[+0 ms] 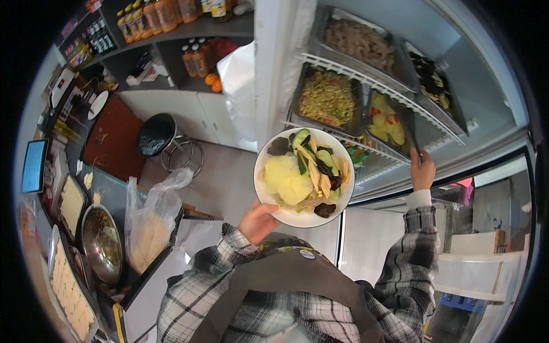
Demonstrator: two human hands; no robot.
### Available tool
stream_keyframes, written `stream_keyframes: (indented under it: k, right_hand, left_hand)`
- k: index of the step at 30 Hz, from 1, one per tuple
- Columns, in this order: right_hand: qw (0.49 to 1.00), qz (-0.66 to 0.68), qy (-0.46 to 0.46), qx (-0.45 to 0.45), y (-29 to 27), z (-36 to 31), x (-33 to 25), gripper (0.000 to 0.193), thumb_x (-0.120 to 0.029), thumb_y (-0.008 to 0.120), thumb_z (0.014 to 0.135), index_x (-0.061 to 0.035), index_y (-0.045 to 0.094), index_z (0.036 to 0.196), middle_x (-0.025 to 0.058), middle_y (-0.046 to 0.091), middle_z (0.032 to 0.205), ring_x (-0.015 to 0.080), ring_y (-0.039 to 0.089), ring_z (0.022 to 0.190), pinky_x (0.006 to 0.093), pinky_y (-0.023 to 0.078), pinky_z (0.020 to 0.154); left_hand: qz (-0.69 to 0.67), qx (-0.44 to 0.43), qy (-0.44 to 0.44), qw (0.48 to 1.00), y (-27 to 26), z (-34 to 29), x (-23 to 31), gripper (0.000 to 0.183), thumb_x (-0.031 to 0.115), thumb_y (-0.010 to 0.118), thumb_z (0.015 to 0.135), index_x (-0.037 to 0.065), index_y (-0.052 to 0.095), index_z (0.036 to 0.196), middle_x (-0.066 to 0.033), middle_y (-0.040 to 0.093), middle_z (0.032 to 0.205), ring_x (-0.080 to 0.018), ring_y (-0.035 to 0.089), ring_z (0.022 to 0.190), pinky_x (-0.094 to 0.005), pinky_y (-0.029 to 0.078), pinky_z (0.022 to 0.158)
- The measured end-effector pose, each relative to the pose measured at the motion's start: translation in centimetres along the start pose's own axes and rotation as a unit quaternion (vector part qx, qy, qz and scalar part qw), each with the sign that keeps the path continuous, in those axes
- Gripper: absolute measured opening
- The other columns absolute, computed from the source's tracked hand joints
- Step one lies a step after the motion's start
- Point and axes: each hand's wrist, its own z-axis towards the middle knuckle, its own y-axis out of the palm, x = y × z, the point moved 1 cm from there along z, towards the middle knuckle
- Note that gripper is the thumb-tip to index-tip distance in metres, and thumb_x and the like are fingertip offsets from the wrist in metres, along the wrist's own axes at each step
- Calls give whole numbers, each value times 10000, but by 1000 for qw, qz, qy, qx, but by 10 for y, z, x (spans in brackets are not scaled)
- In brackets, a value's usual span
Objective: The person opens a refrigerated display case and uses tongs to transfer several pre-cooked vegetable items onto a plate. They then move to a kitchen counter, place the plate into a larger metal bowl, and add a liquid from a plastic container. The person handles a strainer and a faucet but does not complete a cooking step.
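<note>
A person's left hand (258, 222) is clamping the near-left rim of a white bowl (259, 182), pale slices (287, 180) and mixed vegetables (323, 163) piling high beyond the grip. Farther right, the right hand (422, 170) is gripping a dark handle (418, 151) beside a metal tray (408, 116). With one hand bearing the load, a tipping wrist could be spilling food.
</note>
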Motion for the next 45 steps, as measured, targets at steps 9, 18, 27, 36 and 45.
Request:
stream_keyframes:
  k: [9,18,27,36,45]
  right_hand:
    - [999,-19,40,-30,81,37,10,528,-438,584,865,-6,566,1168,244,598,1108,413,568,1022,463,458,843]
    - [983,167,79,-3,34,-233,109,235,-195,554,933,-5,605,1061,115,642,934,201,602,832,318,482,725]
    - [573,438,690,65,-137,-734,187,519,-449,423,922,-84,411,1292,89,426,1265,241,389,1167,390,328,966]
    - [584,598,499,230,-186,-591,297,513,-445,430,904,-91,505,1267,55,500,1332,187,434,1234,430,304,1011]
    - [692,574,431,84,-150,-625,151,305,-325,476,921,-135,565,1142,-15,575,1128,99,508,973,295,392,634]
  left_hand:
    - [-8,58,-26,998,-37,-15,14,558,74,541,843,37,342,1363,-128,491,1314,-270,521,1173,-408,451,975]
    - [22,48,-4,999,-60,-23,27,527,111,540,826,28,397,1326,-128,522,1274,-263,537,1149,-394,459,960]
    - [-34,71,29,996,-76,-99,-11,502,123,531,817,50,431,1303,-120,561,1234,-250,570,1100,-377,483,929]
    - [-46,98,52,993,-80,-247,-101,557,153,535,799,68,391,1330,-103,511,1290,-259,507,1176,-402,461,959]
    - [-48,102,90,990,-89,-365,-122,615,185,539,779,85,378,1365,-121,483,1336,-281,499,1196,-430,432,989]
